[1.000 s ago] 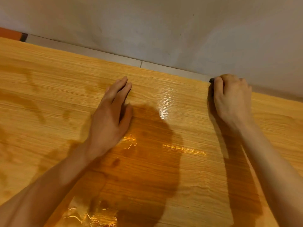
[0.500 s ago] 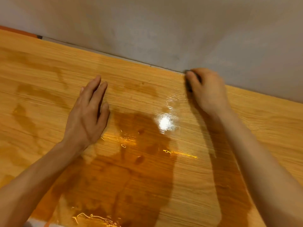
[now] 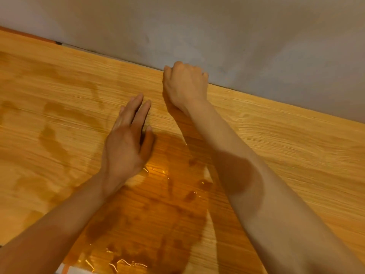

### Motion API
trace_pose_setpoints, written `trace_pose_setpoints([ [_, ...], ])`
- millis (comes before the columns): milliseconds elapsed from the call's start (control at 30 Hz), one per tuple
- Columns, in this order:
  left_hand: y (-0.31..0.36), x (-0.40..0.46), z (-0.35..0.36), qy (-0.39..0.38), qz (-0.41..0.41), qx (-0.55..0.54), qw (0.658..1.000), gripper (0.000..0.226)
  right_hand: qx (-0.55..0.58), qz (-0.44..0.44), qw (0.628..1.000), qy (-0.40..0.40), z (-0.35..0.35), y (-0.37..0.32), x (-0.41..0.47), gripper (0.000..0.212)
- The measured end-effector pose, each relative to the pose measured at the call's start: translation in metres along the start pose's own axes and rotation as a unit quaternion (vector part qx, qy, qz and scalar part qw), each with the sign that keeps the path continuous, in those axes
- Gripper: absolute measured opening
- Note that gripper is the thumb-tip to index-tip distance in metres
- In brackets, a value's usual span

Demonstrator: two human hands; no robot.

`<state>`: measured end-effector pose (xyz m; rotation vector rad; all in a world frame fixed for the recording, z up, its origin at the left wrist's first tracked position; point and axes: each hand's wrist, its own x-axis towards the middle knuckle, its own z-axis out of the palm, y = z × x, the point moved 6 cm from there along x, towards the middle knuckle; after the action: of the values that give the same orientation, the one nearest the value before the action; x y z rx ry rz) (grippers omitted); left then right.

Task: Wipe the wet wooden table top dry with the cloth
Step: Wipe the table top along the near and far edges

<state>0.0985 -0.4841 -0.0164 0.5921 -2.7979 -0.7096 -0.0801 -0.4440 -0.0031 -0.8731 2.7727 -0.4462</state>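
Somewhere under the right hand the cloth is presumably bunched, though I cannot make it out now; a second ago a dark scrap showed at the thumb. That hand, fingers curled into a fist, is sliding leftward along the far edge of the table top by the wall. Meanwhile the left hand is lying flat, fingers straight. Nearer me, the puddle is waiting, so most drying remains.

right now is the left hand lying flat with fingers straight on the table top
Yes, the left hand lies palm down with its fingers stretched out on the wooden table top, beside the wet patch.
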Motion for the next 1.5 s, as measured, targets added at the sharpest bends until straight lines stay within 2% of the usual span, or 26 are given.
trace_pose_setpoints([
  [67, 0.0, 0.0, 0.001, 0.001, 0.006, -0.002, 1.0, 0.053, 0.022, -0.011, 1.0, -0.008, -0.001, 0.01, -0.002, 0.037],
  [167, -0.001, -0.001, 0.003, -0.003, 0.011, -0.003, 1.0, 0.053, 0.025, 0.012, 0.999, 0.019, -0.021, 0.072, -0.023, 0.043],
  [267, -0.003, 0.001, 0.004, -0.008, 0.012, 0.006, 1.0, 0.054, 0.012, 0.084, 0.995, 0.052, -0.055, 0.15, -0.063, 0.045],
  [367, -0.003, 0.001, 0.005, -0.009, 0.013, 0.017, 1.0, 0.055, 0.04, 0.169, 0.982, 0.071, -0.072, 0.187, -0.082, 0.046],
  [467, -0.003, 0.001, 0.004, 0.004, 0.014, 0.027, 1.0, 0.054, 0.064, 0.175, 0.977, 0.1, -0.05, 0.153, -0.059, 0.041],
  [600, -0.002, 0.001, 0.004, 0.025, 0.028, 0.022, 0.999, 0.053, 0.054, 0.054, 0.99, 0.115, -0.003, 0.044, -0.025, 0.038],
  [667, 0.0, 0.001, 0.004, 0.035, 0.033, 0.02, 0.999, 0.053, 0.059, 0.02, 0.991, 0.12, 0.003, 0.023, -0.027, 0.04],
  [800, -0.001, 0.001, 0.005, 0.051, 0.046, 0.022, 0.997, 0.051, 0.05, -0.01, 0.992, 0.117, 0.004, 0.025, -0.093, 0.044],
  [933, -0.001, -0.001, 0.003, 0.065, 0.052, 0.008, 0.997, 0.049, 0.041, -0.045, 0.996, 0.063, 0.018, 0.002, -0.19, 0.043],
  [1000, 0.0, 0.0, 0.004, 0.064, 0.052, 0.014, 0.996, 0.049, 0.037, -0.057, 0.996, 0.054, 0.018, 0.005, -0.19, 0.044],
  [1100, -0.001, 0.001, 0.004, 0.052, 0.046, 0.024, 0.997, 0.051, 0.054, -0.046, 0.994, 0.084, 0.004, 0.012, -0.129, 0.035],
  [1167, 0.0, 0.002, 0.004, 0.047, 0.045, 0.029, 0.997, 0.053, 0.106, 0.005, 0.987, 0.119, -0.006, 0.023, -0.079, 0.025],
  [1233, 0.0, 0.001, 0.005, 0.042, 0.044, 0.031, 0.998, 0.053, 0.156, 0.067, 0.975, 0.141, -0.01, 0.03, -0.055, 0.028],
  [1333, -0.001, 0.001, 0.005, 0.038, 0.044, 0.038, 0.998, 0.054, 0.121, 0.054, 0.981, 0.139, 0.0, 0.015, -0.093, 0.033],
  [1500, -0.002, 0.002, 0.007, 0.03, 0.038, 0.046, 0.998, 0.056, 0.087, -0.019, 0.994, 0.063, 0.023, -0.015, -0.214, 0.042],
])
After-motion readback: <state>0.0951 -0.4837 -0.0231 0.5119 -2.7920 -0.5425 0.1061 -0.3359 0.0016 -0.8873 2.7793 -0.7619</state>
